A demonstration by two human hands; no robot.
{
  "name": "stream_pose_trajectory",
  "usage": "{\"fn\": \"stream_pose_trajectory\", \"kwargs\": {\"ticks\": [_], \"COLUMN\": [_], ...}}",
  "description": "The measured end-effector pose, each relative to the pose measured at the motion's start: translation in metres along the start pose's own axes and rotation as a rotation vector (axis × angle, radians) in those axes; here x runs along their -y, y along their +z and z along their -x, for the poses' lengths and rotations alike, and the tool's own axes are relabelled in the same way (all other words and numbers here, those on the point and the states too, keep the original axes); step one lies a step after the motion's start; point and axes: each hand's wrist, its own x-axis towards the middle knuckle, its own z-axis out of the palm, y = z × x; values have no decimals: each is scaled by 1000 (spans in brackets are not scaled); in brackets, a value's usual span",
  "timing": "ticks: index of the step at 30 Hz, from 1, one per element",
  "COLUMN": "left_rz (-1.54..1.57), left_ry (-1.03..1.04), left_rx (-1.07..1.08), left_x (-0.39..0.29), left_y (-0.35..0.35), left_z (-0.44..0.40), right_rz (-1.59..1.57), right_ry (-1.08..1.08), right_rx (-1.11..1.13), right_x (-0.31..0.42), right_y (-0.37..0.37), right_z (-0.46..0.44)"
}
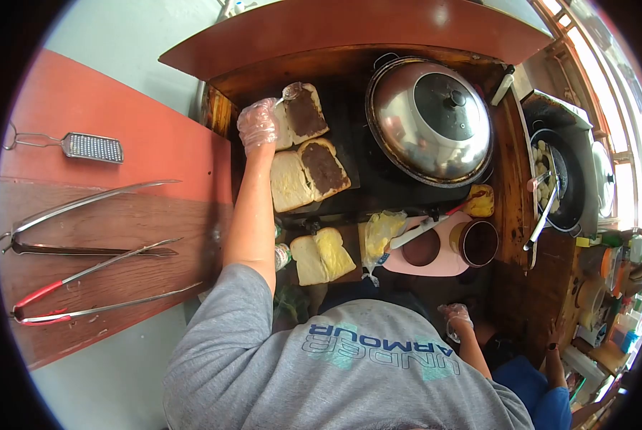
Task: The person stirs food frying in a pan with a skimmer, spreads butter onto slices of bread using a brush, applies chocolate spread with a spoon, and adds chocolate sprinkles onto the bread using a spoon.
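Note:
My left hand (pixel 258 127), in a clear plastic glove, is closed around a spoon (pixel 291 92) whose bowl rests at the upper corner of a chocolate-spread bread slice (pixel 307 115). Just below lies another bread pair, one slice plain (pixel 289 180) and one spread with chocolate (pixel 325 169). Closer to my body, a further pair of bread slices (pixel 334 254) carries a yellow spread on one side. My right hand (pixel 455 320), also gloved, hangs low beside my body, fingers loosely apart and nothing visible in it.
A large lidded pan (pixel 430 122) stands right of the bread. Near me are a pink tray (pixel 435 256), a brown round jar (pixel 478 244) and a yellow-smeared plastic bag (pixel 384 235). Tongs (pixel 92 249) and a grater (pixel 93 147) lie left. A person in blue (pixel 532 390) is at lower right.

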Motion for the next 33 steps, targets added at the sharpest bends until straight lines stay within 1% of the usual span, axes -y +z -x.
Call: {"fn": "stream_pose_trajectory", "kwargs": {"ticks": [1, 3, 4, 6, 7, 8, 9, 11, 12, 13, 15, 17, 18, 19, 21, 22, 23, 24, 25, 26, 27, 28, 29, 30, 31, 32, 33], "left_rz": [-13, -27, -40, -85, -132, -50, -50, 34, 54, 180, 238, 261, 331, 403, 439, 276, 112, 85, 85, 160, 235, 236, 234, 256, 280, 278, 276], "left_ry": [-20, -31, -42, -50, -59, -83, -83, -177, -201, -277, -322, -350, -338, -323, -285, -287, -289, -263, -267, -256, -244, -253, -255, -283, -312, -285, -289], "left_rx": [12, 4, -5, 26, 58, 20, 20, 158, 280, 332, 338, 341, 385, 428, 415, 369, 321, 285, 282, 279, 277, 332, 336, 374, 409, 419, 422], "left_x": [-1, 12, 17, 9, 4, 1, -1, -7, -20, -31, -51, -52, -45, -41, -42, -46, -48, -47, -45, -52, -57, -60, -63, -65, -65, -64, -60], "left_y": [-3, 1, 4, -17, -30, -35, -30, -16, -18, -21, -27, -23, -18, -16, -29, -35, -38, -31, -24, -25, -26, -28, -34, -41, -45, -50, -55], "left_z": [-1, 1, 2, 1, 2, 4, 3, 1, 0, 6, 15, 18, 20, 20, 14, 12, 11, 12, 17, 21, 26, 29, 34, 40, 44, 47, 51], "right_rz": [92, 183, 141, 97, 138, 159, 179, 121, 103, 245, 389, 695, 698, 553, 408, 212, 115, 18, 85, 152, 155, 383, 608, 608, 658, 708, 710], "right_ry": [-58, -114, -71, -25, -94, -129, -164, -133, -124, -130, -137, -290, -291, -257, -222, -147, -111, -75, 13, 102, 100, -60, -223, -223, -325, -427, -429], "right_rx": [-37, -75, -80, -89, -85, -82, -80, -95, -99, -85, -75, -18, -19, -56, -98, -95, -91, -91, -15, 58, 55, 14, -23, -18, -60, -102, -98], "right_x": [-25, -28, -30, -41, -62, -65, -68, -70, -73, -74, -62, -27, -35, -65, -68, -43, -30, -22, -12, -10, -11, -13, -19, -32, -44, -42, -40], "right_y": [15, 21, 25, 31, 42, 44, 46, 49, 52, 54, 46, 26, 31, 48, 45, 32, 26, 22, 19, 17, 15, 17, 21, 29, 35, 34, 33], "right_z": [-22, -28, -30, -37, -53, -55, -57, -59, -62, -66, -63, -40, -47, -70, -71, -47, -41, -39, -40, -45, -46, -44, -42, -47, -53, -51, -51]}}
